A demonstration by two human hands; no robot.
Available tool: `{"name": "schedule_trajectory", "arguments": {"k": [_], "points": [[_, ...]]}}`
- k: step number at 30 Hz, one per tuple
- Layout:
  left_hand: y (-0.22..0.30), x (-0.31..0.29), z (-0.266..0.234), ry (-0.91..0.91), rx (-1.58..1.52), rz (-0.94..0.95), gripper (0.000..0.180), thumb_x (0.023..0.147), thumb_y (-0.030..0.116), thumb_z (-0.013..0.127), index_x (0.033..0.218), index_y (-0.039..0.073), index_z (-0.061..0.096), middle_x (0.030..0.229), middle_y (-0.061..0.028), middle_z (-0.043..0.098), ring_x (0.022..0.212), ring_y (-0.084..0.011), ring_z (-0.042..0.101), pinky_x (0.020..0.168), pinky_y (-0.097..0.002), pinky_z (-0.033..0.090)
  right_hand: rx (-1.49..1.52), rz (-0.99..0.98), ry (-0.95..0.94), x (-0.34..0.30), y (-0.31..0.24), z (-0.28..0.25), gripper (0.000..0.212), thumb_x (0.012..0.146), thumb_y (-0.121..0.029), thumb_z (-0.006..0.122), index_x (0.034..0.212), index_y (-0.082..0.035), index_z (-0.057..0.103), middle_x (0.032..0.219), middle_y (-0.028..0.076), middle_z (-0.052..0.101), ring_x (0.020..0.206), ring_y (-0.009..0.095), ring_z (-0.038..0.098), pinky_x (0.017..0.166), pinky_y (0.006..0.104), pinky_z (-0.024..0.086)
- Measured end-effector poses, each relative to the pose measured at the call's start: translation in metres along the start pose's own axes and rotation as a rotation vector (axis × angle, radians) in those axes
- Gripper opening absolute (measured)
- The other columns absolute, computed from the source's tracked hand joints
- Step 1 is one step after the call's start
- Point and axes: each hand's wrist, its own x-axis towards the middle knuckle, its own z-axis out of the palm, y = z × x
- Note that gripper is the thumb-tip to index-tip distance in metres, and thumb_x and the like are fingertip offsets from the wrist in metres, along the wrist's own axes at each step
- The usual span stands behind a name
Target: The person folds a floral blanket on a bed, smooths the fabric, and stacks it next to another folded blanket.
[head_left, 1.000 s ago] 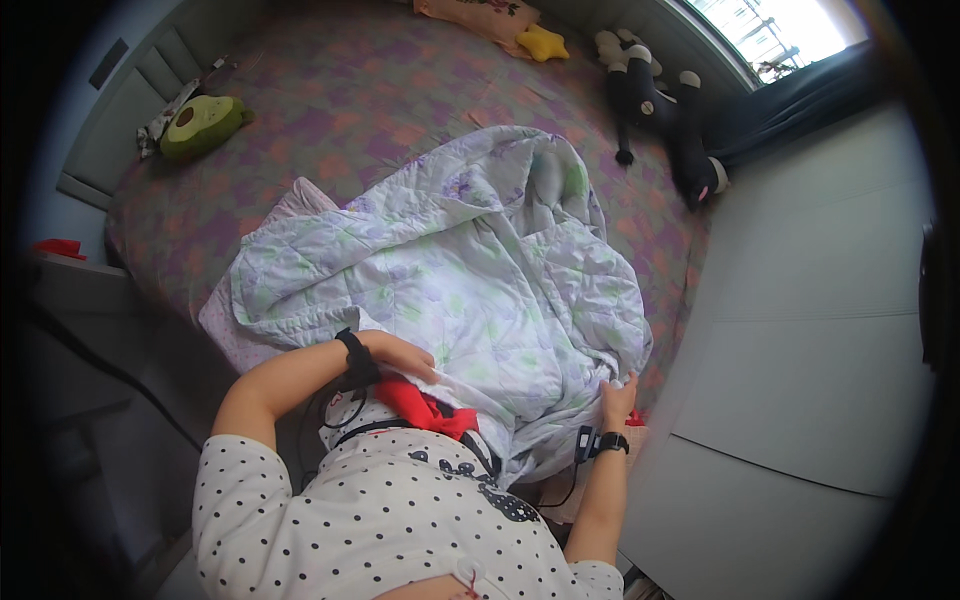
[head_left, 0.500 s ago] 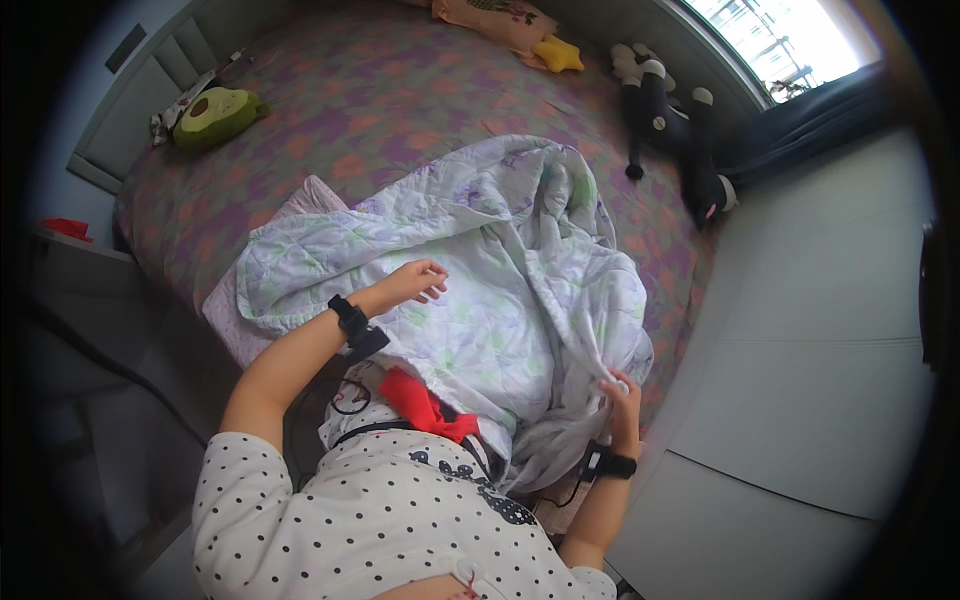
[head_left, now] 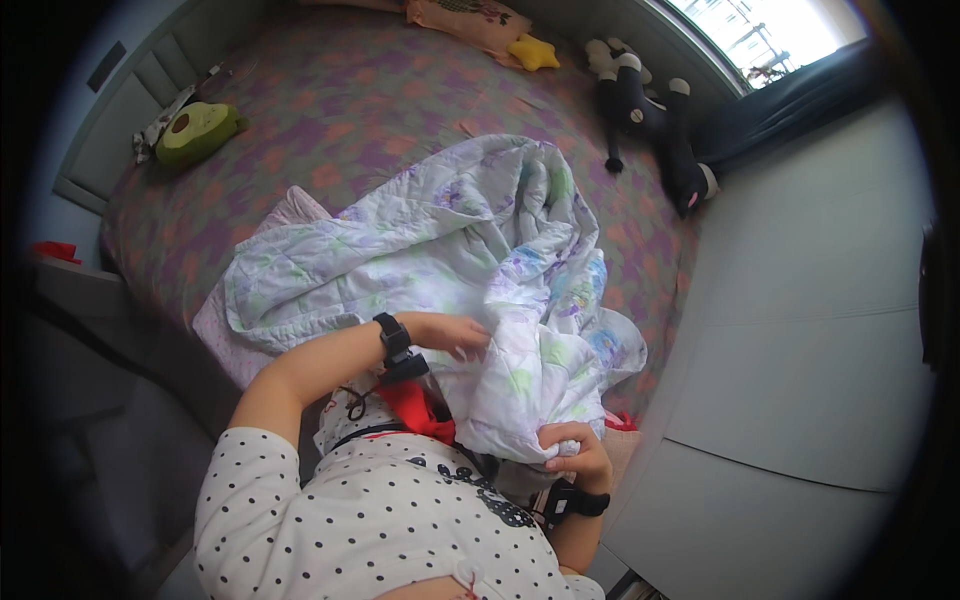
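Observation:
A thin white quilt with pale green and purple flowers lies crumpled across the near part of the bed. My right hand is closed around its near right edge, fingers curled over a bunched corner. That side of the quilt is folded over toward the middle, in loose creases. My left hand is just left of this fold, its slightly blurred fingers stretched out beside the fabric. Whether the fingertips touch the cloth is hard to see. Black straps with small devices circle both wrists.
The bed has a patterned sheet. Around it are an avocado cushion, a yellow star cushion, an orange pillow and a black-and-white plush toy. A pale panelled surface runs along the right. Red cloth lies at my waist.
My right hand has pulled the quilt's right edge inward and toward me, folding that side over. My left hand has moved right and nearer to me, up to the fold.

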Motion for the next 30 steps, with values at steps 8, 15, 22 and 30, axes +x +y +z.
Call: {"name": "schedule_trajectory", "arguments": {"k": [8,15,22,30], "points": [[-0.038,-0.107,-0.045,0.956,0.846,-0.909,0.060,0.070,0.036,0.060,0.123,0.014,0.039,0.127,-0.0216,0.030,0.109,-0.0351,0.040,0.087,-0.0437,0.035,-0.362,0.226,0.102,0.056,0.029,0.014,0.039,0.065,-0.011,0.067,0.100,-0.002,0.053,0.097,0.009,0.058,0.088,0.019,0.054,0.080,0.0286,0.040],[-0.090,-0.176,-0.074,0.781,0.796,-1.290,0.046,0.075,0.016,0.052,0.119,0.012,0.042,0.111,-0.0137,0.049,0.103,-0.0258,0.047,0.082,-0.0381,0.037,-0.842,0.220,0.190,0.082,0.045,0.031,0.052,0.066,-0.019,0.068,0.113,-0.008,0.048,0.104,0.014,0.057,0.093,0.029,0.055,0.078,0.0338,0.042],[-0.100,-0.147,-0.100,0.897,1.144,-1.280,0.022,0.078,0.015,0.049,0.098,0.013,0.057,0.105,-0.0057,0.051,0.099,-0.0200,0.048,0.076,-0.0365,0.038,-0.459,0.350,0.049,0.036,-0.014,-0.002,0.032,0.069,-0.013,0.064,0.097,0.002,0.057,0.085,0.008,0.061,0.076,0.015,0.055,0.069,0.0270,0.043],[-0.094,-0.174,-0.119,1.216,0.745,-0.849,0.017,0.070,0.012,0.053,0.084,0.005,0.060,0.081,-0.0173,0.060,0.086,-0.0334,0.057,0.067,-0.0385,0.046,-0.185,-0.483,1.550,-0.147,0.004,-0.058,0.030,0.077,-0.024,0.052,0.091,0.002,0.055,0.079,0.009,0.058,0.075,0.018,0.055,0.066,0.0301,0.045]]}}
